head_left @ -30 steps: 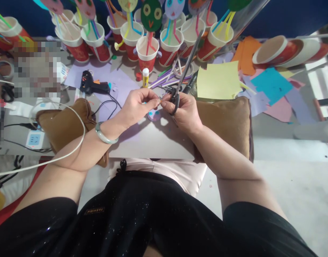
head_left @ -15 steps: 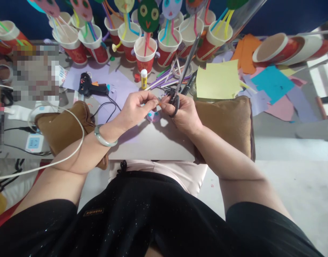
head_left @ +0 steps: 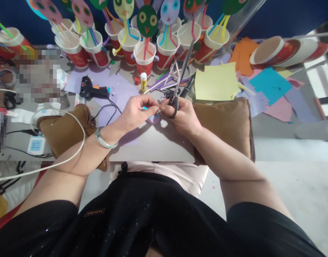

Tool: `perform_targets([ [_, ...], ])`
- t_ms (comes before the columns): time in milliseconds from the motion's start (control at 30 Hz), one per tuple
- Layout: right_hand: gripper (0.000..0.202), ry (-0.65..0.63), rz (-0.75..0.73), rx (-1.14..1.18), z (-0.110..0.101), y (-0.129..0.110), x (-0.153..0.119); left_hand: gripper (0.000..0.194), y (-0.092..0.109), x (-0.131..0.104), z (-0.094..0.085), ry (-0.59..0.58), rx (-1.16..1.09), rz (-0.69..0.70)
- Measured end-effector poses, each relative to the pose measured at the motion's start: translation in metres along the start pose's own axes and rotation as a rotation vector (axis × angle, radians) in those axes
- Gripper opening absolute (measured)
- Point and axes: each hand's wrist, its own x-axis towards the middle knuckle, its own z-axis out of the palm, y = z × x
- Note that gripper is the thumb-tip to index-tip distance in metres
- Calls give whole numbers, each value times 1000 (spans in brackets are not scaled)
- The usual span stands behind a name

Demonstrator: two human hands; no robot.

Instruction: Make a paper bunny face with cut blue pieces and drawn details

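Observation:
Thumb and forefinger of my left hand (head_left: 139,110) pinch a tiny orange scrap (head_left: 160,106), which looks like paper. My right hand (head_left: 183,114) touches the same scrap with its fingertips, and a pair of scissors (head_left: 177,89) hangs on its fingers, blades pointing up and away. Just beneath the fingertips, a purple paper face (head_left: 153,120) with blue eyes lies on the table, partly covered by my left hand. Beyond the hands stand a yellow glue stick (head_left: 143,82) and a loose pile of coloured straws (head_left: 160,82).
Red paper cups (head_left: 144,59) bearing paper faces on straws line the back. A black glue gun (head_left: 93,89) lies left, its cord near my left arm. Brown cushions (head_left: 225,125) lie under both forearms. Yellow paper (head_left: 216,82) and other coloured sheets spread right. A white cable (head_left: 81,142) crosses my left forearm.
The view has shifted slightly, so the cups and faces sit a little lower. My hands have stayed together at the orange scrap, and the left hand covers more of the purple face.

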Motion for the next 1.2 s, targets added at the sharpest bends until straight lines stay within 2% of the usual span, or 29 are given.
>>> perform_targets([
  [167, 49, 3, -7, 9, 1, 1, -1, 7, -4, 0, 1, -4, 1, 19],
  [333, 48, 22, -54, -42, 3, -1, -3, 12, -5, -1, 0, -18, -104, 27],
  [567, 57, -45, -164, -308, -1, -7, -8, 9, 0, 0, -7, 126, -201, 80],
  [800, 63, -118, -240, -638, -8, -9, -3, 9, 6, 0, -11, 166, -259, 85],
  [1033, 62, -212, -290, -741, -9, -9, 1, 9, 1, 2, -9, 180, -317, 120],
  [1200, 62, -199, -320, -777, -8, -8, 2, 8, -2, 2, -8, 194, -341, 136],
])
